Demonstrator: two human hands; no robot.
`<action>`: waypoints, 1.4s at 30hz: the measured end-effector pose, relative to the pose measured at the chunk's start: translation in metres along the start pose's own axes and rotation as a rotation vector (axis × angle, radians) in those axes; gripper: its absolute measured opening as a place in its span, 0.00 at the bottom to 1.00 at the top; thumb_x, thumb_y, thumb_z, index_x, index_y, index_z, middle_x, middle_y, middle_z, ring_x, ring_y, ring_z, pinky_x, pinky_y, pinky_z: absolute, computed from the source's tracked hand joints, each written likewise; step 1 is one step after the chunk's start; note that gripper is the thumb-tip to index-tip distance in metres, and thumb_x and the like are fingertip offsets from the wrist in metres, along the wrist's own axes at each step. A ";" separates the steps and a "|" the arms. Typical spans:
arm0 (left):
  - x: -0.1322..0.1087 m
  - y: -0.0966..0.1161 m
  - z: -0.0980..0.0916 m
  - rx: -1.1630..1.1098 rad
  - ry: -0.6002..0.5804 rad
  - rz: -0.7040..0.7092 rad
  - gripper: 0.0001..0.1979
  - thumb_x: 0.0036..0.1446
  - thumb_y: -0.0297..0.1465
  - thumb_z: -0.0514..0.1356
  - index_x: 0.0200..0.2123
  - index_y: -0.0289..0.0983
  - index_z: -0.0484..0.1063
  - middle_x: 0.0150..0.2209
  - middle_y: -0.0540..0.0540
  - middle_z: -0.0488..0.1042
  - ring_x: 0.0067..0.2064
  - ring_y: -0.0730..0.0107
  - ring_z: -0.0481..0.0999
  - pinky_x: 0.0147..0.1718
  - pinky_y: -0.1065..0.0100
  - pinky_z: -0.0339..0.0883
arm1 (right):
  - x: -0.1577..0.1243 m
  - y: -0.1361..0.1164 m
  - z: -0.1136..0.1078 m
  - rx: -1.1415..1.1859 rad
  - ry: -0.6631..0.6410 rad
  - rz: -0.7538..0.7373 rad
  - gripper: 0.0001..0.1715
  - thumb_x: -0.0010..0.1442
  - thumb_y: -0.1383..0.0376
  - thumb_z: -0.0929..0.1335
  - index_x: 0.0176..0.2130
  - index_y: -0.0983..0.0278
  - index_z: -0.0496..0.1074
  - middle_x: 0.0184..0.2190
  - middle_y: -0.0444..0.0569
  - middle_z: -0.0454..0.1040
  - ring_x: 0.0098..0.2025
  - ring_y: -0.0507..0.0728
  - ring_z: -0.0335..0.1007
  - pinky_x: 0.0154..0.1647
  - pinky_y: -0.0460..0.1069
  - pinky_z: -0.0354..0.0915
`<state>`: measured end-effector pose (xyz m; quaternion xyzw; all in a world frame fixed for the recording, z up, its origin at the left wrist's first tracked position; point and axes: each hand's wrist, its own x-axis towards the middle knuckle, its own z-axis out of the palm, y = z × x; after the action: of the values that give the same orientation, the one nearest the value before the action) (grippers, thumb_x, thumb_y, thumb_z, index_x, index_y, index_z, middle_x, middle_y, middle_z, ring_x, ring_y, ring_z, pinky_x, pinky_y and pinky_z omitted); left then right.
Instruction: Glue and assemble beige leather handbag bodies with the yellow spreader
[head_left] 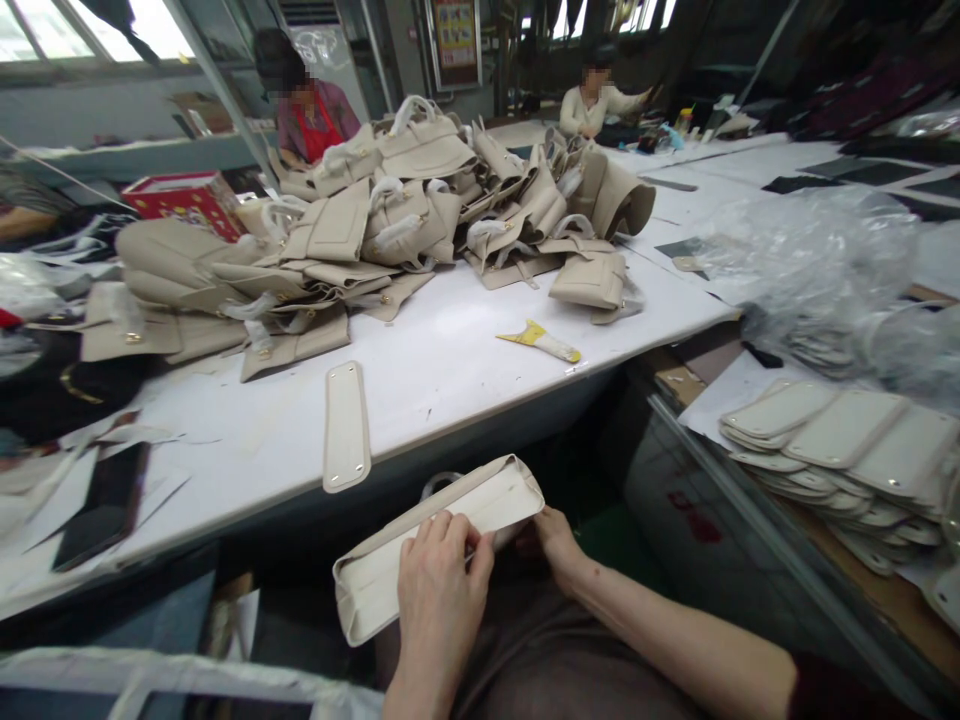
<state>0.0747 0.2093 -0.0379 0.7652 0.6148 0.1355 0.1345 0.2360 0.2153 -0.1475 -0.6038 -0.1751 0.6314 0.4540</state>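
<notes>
A cream leather bag (375, 570) lies bottom-up on my lap below the table edge. My left hand (439, 590) rests on top of it, fingers curled over the bag's long side. My right hand (555, 540) grips the bag's right end from underneath, fingers mostly hidden behind it. A cream oblong base panel (346, 427) with small metal studs lies on the white table (465, 370) just beyond the bag, overhanging the near edge.
A big heap of beige bags (390, 215) fills the table's far half. A yellow-handled scraper (541, 341) lies right of centre. Stacked base panels (847, 440) and clear plastic bags (817, 270) sit on the right. A dark phone (105, 505) lies left. Two people work at the far side.
</notes>
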 end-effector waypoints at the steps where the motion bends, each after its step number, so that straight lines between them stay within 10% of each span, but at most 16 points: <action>1: 0.000 0.000 0.000 0.001 0.004 0.000 0.11 0.63 0.34 0.56 0.27 0.40 0.66 0.31 0.48 0.70 0.38 0.58 0.71 0.36 0.59 0.57 | -0.013 -0.004 -0.011 -0.064 -0.016 -0.071 0.14 0.63 0.59 0.69 0.32 0.68 0.73 0.26 0.46 0.72 0.28 0.53 0.69 0.30 0.47 0.69; 4: -0.001 0.002 0.000 0.010 0.026 0.003 0.11 0.63 0.34 0.55 0.28 0.40 0.66 0.31 0.48 0.71 0.38 0.58 0.71 0.36 0.60 0.57 | -0.056 -0.019 -0.038 -0.440 -0.211 -0.586 0.08 0.63 0.64 0.68 0.39 0.65 0.77 0.37 0.51 0.76 0.42 0.58 0.72 0.46 0.52 0.71; 7: -0.002 0.005 0.000 0.016 0.042 -0.004 0.10 0.63 0.33 0.55 0.28 0.40 0.66 0.31 0.48 0.71 0.38 0.58 0.71 0.36 0.59 0.58 | -0.085 -0.030 -0.041 -0.950 -0.339 -1.244 0.24 0.65 0.72 0.62 0.59 0.64 0.66 0.55 0.56 0.70 0.59 0.63 0.64 0.59 0.60 0.65; 9: -0.003 0.006 0.000 0.015 0.049 -0.006 0.10 0.62 0.32 0.56 0.27 0.40 0.66 0.31 0.48 0.71 0.37 0.59 0.72 0.36 0.60 0.58 | -0.090 -0.034 -0.032 -1.145 -0.272 -1.399 0.29 0.65 0.73 0.61 0.64 0.68 0.58 0.59 0.58 0.66 0.63 0.64 0.57 0.62 0.62 0.63; 20: -0.008 0.010 0.001 0.001 0.098 -0.030 0.07 0.62 0.32 0.57 0.32 0.39 0.68 0.33 0.46 0.72 0.38 0.58 0.71 0.37 0.59 0.58 | -0.075 -0.026 -0.008 -1.368 -0.105 -1.436 0.27 0.65 0.70 0.62 0.62 0.73 0.61 0.57 0.62 0.67 0.62 0.66 0.59 0.62 0.63 0.64; 42: -0.060 -0.027 -0.003 -0.069 0.439 -0.238 0.02 0.59 0.30 0.59 0.33 0.40 0.71 0.40 0.44 0.73 0.46 0.55 0.69 0.49 0.51 0.55 | -0.086 -0.005 0.040 -1.369 -0.351 -1.585 0.25 0.65 0.71 0.62 0.59 0.78 0.63 0.55 0.62 0.69 0.60 0.66 0.60 0.59 0.61 0.66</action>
<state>0.0372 0.1561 -0.0478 0.6345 0.7102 0.3027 0.0390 0.1884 0.1639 -0.0837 -0.3446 -0.8998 0.0002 0.2676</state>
